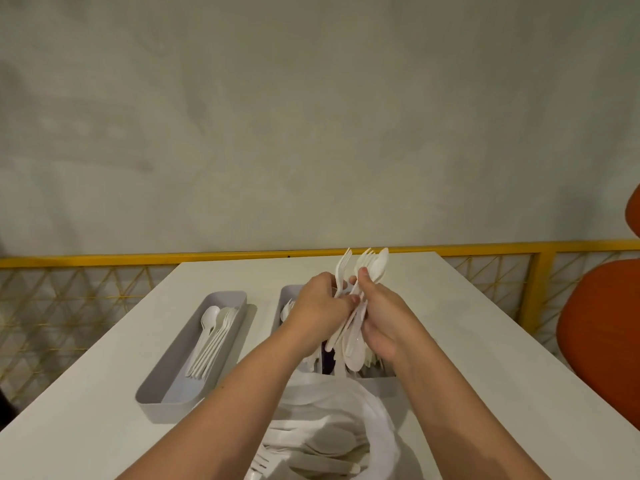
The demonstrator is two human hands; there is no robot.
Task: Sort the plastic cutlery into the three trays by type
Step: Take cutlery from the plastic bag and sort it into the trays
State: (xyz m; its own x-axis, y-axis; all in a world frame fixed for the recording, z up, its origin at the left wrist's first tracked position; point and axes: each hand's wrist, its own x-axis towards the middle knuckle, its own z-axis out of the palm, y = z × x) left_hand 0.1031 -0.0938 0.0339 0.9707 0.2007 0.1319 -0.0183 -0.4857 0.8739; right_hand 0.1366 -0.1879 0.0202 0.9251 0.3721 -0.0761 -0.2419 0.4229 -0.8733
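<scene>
**Sorting Station: Both Hands Holding the Cutlery Bundle**

We are looking down from the head camera at a white table [467, 323]. We are holding a bundle of plastic cutlery [372, 268] in the air above the table's middle, between both hands.

1. The right hand [382, 320] is grasping the bundle from the right. Its fingers are wrapping round the handles and its thumb is pressing on the front of the bundle.
2. The left hand [320, 304] is gripping the bundle from the left, its fingers curling round the fork on the outer left side.
3. Fork tines and one spoon bowl are pointing up and away from us. Another spoon bowl is hanging down below the hands.

The bundle is hovering over the middle tray [287, 292], which our forearms are mostly hiding. We cannot tell what that tray is holding beyond a few white pieces, nor whether a further tray is lying beside it on the right.

The left tray [180, 386] is standing well apart from the hands, on the table's left. White cutlery pieces [211, 341] are lying along its far half, with a spoon on the left and forks beside it.

A white plastic bag [346, 403] is lying open at the near edge, under our forearms, with loose cutlery [311, 448] inside it.

An orange chair [602, 323] is standing to the right. A yellow railing [138, 259] is running behind the table.
</scene>
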